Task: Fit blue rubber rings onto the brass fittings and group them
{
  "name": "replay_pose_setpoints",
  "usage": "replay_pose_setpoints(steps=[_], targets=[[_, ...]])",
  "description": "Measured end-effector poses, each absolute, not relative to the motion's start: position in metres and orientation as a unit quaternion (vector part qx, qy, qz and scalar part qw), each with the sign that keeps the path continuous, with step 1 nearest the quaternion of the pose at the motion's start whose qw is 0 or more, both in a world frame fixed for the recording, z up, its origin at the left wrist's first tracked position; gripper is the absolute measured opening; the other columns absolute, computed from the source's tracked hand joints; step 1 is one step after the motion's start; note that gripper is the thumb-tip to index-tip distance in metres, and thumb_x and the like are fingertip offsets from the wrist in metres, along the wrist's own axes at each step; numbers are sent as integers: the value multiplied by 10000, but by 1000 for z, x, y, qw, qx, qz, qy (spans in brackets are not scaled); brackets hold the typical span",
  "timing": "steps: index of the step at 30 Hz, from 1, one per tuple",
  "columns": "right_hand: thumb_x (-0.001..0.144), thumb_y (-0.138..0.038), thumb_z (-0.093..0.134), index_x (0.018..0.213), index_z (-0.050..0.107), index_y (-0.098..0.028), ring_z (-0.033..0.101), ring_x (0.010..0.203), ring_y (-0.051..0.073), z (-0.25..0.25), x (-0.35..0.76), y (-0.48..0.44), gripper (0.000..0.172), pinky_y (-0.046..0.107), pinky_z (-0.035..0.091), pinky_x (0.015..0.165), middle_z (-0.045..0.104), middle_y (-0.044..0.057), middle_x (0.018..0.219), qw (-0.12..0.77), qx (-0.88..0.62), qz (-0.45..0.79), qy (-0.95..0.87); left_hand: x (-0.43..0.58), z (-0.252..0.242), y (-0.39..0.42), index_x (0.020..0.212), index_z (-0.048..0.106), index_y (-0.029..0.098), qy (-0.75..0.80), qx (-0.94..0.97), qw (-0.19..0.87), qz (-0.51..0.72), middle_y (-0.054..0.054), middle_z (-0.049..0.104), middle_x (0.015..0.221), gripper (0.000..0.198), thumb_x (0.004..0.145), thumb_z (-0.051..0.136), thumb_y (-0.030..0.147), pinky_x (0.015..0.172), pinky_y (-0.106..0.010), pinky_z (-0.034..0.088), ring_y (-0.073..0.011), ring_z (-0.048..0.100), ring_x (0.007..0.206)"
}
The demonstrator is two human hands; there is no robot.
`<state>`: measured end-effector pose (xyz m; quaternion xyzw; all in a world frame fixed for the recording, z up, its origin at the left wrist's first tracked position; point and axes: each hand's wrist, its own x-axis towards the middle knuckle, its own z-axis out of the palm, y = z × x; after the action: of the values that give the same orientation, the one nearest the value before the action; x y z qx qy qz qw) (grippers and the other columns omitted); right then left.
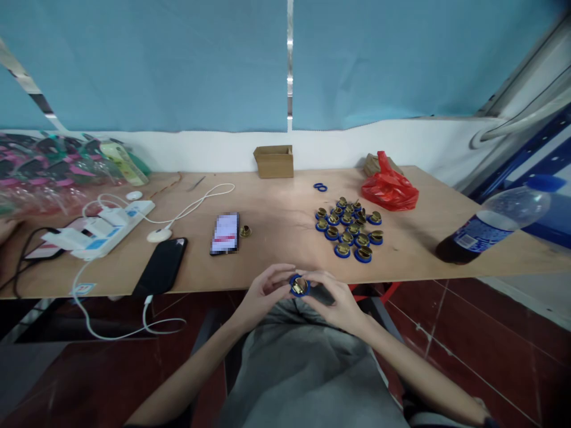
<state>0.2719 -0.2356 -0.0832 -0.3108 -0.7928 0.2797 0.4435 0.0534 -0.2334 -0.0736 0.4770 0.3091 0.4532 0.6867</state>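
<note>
My left hand (268, 289) and my right hand (335, 299) meet at the table's front edge, above my lap. Between their fingertips they grip a small brass-coloured metal fitting with a blue ring (299, 286) around it. Right of my hands, several similar brass fittings with blue rings (348, 229) stand close together on the table (276, 238). Two loose blue rings (320, 187) lie behind that group. A single brass fitting (245, 230), with no blue ring visible on it, sits beside a lit phone (225, 233) to the left.
A dark phone (161, 266) on a white cable and a loaded power strip (111, 232) lie left. Several clear bottles (53, 178) crowd the far left. At the back is a cardboard box (273, 161); rightward, a red plastic bag (389, 189) and a tilted-looking cola bottle (486, 229).
</note>
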Motion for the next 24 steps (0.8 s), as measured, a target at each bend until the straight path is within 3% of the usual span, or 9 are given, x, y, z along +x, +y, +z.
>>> replay_pose_setpoints(steps=[4,7,9,14,24], targets=[[953,-235,676,1309,555,-298,641,1191,224,-85,271,-235,381,398,533,1009,676,69,1300,435,-312,272,-799,54,-74,-233,1207,656,196,322,465,686,458,-123,731,1266,397,839,793,248,889,-315,604,-237,732,1092],[951,-239,653,1341,521,-265,626,1180,237,-83,270,-236,413,386,564,933,600,112,1367,434,-326,273,-795,56,-77,-233,1207,641,194,333,458,682,463,-111,754,1215,416,827,802,253,903,-322,596,-231,734,1082],[944,-239,636,1330,509,-239,642,1073,229,-82,270,-237,407,355,582,827,606,120,1276,448,-334,278,-781,57,-78,-233,1190,641,187,340,462,672,468,-105,769,1175,409,823,807,254,917,-317,585,-226,731,1084],[1005,-263,531,1261,506,-228,620,736,159,-86,271,-238,259,295,550,688,614,7,850,426,-379,355,-741,61,-80,-237,1168,643,175,343,481,657,468,-111,768,1160,371,841,788,272,919,-330,576,-229,734,1062],[1006,-237,479,1302,493,-245,637,686,150,-94,270,-242,297,301,548,681,606,-13,831,407,-344,464,-708,63,-80,-238,1121,632,189,329,488,660,466,-95,777,1136,339,837,790,286,910,-305,576,-219,741,1058]])
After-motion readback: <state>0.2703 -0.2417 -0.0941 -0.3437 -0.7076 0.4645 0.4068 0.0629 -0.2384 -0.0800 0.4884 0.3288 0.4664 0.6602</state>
